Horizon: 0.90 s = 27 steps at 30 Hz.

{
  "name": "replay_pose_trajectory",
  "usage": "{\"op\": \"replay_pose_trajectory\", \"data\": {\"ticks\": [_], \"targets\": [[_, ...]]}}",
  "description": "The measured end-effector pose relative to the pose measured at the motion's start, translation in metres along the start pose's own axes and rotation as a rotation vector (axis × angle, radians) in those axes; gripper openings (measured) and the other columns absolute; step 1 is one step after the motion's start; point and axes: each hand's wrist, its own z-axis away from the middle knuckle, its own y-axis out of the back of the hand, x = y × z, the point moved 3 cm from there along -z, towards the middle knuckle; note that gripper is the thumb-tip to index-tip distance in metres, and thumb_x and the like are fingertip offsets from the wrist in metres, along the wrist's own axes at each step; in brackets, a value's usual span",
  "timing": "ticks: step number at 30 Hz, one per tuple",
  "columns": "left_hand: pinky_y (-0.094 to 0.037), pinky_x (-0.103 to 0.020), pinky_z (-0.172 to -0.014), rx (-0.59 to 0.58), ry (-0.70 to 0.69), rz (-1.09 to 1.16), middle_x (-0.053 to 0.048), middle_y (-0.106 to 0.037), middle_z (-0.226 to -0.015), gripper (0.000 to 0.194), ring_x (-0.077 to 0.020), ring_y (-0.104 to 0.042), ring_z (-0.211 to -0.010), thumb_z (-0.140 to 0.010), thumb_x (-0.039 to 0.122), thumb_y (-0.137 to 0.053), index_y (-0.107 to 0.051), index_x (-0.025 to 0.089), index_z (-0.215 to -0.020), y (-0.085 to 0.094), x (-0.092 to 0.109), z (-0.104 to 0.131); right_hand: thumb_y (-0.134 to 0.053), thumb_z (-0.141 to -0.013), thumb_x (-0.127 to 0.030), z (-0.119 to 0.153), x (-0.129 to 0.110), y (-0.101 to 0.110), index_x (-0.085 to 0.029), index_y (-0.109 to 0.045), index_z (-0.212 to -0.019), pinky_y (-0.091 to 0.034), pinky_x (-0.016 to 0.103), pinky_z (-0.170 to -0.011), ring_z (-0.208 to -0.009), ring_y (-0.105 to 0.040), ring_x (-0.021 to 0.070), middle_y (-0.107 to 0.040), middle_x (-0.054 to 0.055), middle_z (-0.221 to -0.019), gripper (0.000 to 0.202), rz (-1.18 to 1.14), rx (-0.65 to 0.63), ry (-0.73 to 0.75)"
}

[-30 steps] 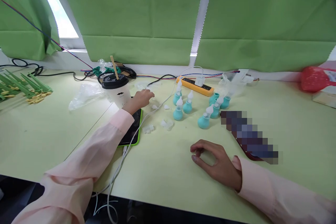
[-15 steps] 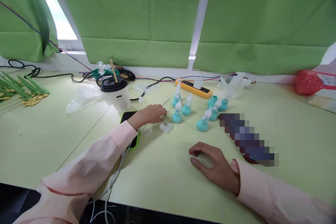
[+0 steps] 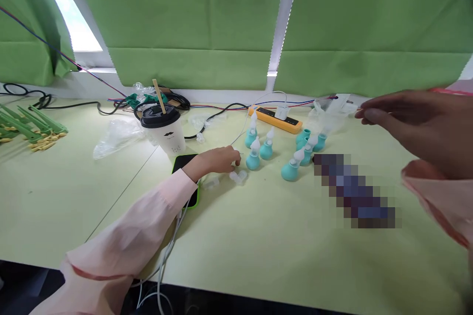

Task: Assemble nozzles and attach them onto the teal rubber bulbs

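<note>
My left hand [image 3: 222,159] rests on the table beside clear plastic pieces [image 3: 238,177], its fingers curled; what they hold, if anything, is hidden. Just right of it stand several turquoise bulbs with white tips, one [image 3: 253,160] nearest the hand and another [image 3: 290,171] farther right. Raised high at the right edge, my right hand [image 3: 410,120] has its thumb and fingers pressed together, and nothing can be made out between them. Under my left wrist lies a phone with a green rim [image 3: 192,199].
A lidded paper cup [image 3: 168,133] with a wooden stick stands left of the phone. Behind the bulbs lies an orange power strip [image 3: 275,120]. A pixelated dark object [image 3: 354,192] is at the right. Green clips [image 3: 27,125] lie far left; white cables [image 3: 168,251] cross the front edge.
My right hand has risen from the table toward the upper right, and its fingers have closed together. My left hand has stayed near the clear pieces. The view has shifted slightly.
</note>
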Motion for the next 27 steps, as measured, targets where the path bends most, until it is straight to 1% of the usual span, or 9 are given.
{"op": "replay_pose_trajectory", "data": {"ticks": [3, 4, 9, 11, 12, 15, 18, 22, 27], "targets": [[-0.041, -0.019, -0.065, 0.000, -0.040, 0.048, -0.003, -0.062, -0.090, 0.024, -0.0145, -0.056, -0.082, -0.072, 0.016, -0.044, -0.060, 0.020, -0.090, -0.001, 0.001, -0.004, -0.060, -0.067, -0.027, -0.011, -0.003, -0.019, -0.008, -0.065, -0.079, -0.048, 0.021, -0.058, -0.061, -0.061, 0.0095, -0.065, 0.005, -0.072, 0.023, -0.075, -0.126, -0.030], [-0.041, -0.019, -0.064, 0.002, -0.051, 0.060, -0.002, -0.062, -0.089, 0.024, -0.0138, -0.056, -0.082, -0.072, 0.016, -0.044, -0.061, 0.020, -0.089, 0.000, 0.000, -0.004, -0.060, -0.067, -0.025, -0.009, -0.007, -0.023, -0.009, -0.065, -0.077, -0.048, 0.021, -0.058, -0.059, -0.060, 0.0093, -0.065, 0.005, -0.071, 0.020, -0.082, -0.111, 0.007], [-0.040, -0.019, -0.066, 0.030, -0.049, 0.076, -0.002, -0.063, -0.086, 0.030, -0.0134, -0.055, -0.081, -0.071, 0.011, -0.042, -0.060, 0.020, -0.093, 0.011, -0.006, 0.001, -0.061, -0.067, -0.018, 0.025, -0.042, -0.028, -0.018, -0.061, -0.067, -0.046, 0.024, -0.055, -0.055, -0.057, 0.0117, -0.061, 0.002, -0.058, 0.001, 0.037, 0.178, 0.338], [-0.040, -0.020, -0.063, 0.007, -0.042, 0.074, -0.002, -0.062, -0.080, 0.028, -0.0145, -0.055, -0.078, -0.068, 0.015, -0.048, -0.060, 0.020, -0.093, 0.012, -0.005, 0.005, -0.060, -0.068, -0.015, 0.043, -0.060, -0.035, -0.020, -0.059, -0.068, -0.045, 0.024, -0.054, -0.056, -0.056, 0.0126, -0.061, 0.002, -0.057, 0.005, 0.031, 0.176, 0.443], [-0.040, -0.020, -0.062, -0.012, -0.042, 0.075, -0.001, -0.062, -0.077, 0.028, -0.0151, -0.055, -0.077, -0.066, 0.018, -0.052, -0.060, 0.021, -0.093, 0.012, -0.004, 0.007, -0.059, -0.069, -0.014, 0.053, -0.068, -0.042, -0.020, -0.059, -0.071, -0.046, 0.024, -0.056, -0.057, -0.057, 0.0128, -0.062, 0.002, -0.061, 0.007, 0.017, 0.112, 0.483], [-0.040, -0.019, -0.060, -0.052, -0.050, 0.079, -0.001, -0.060, -0.079, 0.034, -0.0157, -0.054, -0.079, -0.061, 0.023, -0.060, -0.058, 0.023, -0.095, 0.009, 0.003, 0.010, -0.049, -0.077, -0.015, 0.087, -0.092, -0.079, -0.018, -0.055, -0.099, -0.048, 0.028, -0.063, -0.083, -0.057, 0.0187, -0.059, 0.012, -0.100, 0.023, -0.043, -0.361, 0.665], [-0.040, -0.018, -0.060, -0.056, -0.066, 0.081, -0.001, -0.058, -0.082, 0.031, -0.0147, -0.054, -0.079, -0.060, 0.023, -0.061, -0.059, 0.023, -0.092, 0.008, 0.009, 0.009, -0.048, -0.078, -0.025, 0.109, -0.099, -0.113, -0.020, -0.042, -0.119, -0.049, 0.036, -0.062, -0.101, -0.047, 0.0279, -0.038, 0.015, -0.128, 0.042, 0.027, -0.629, 0.600], [-0.040, -0.018, -0.060, -0.024, -0.072, 0.070, -0.001, -0.058, -0.080, 0.026, -0.0142, -0.054, -0.077, -0.062, 0.022, -0.061, -0.061, 0.021, -0.088, 0.011, 0.007, 0.006, -0.044, -0.081, -0.030, 0.113, -0.100, -0.135, -0.020, -0.046, -0.116, -0.047, 0.044, -0.069, -0.100, -0.045, 0.0293, -0.039, 0.014, -0.127, 0.037, 0.064, -0.674, 0.549], [-0.040, -0.019, -0.062, 0.053, -0.037, 0.030, -0.002, -0.058, -0.082, 0.025, -0.0145, -0.054, -0.077, -0.066, 0.022, -0.058, -0.060, 0.019, -0.091, 0.010, -0.004, -0.001, -0.037, -0.083, -0.014, 0.110, -0.094, -0.137, -0.016, -0.059, -0.086, -0.050, 0.038, -0.070, -0.093, -0.052, 0.0231, -0.055, 0.013, -0.104, 0.023, -0.081, -0.647, 0.469]]}}
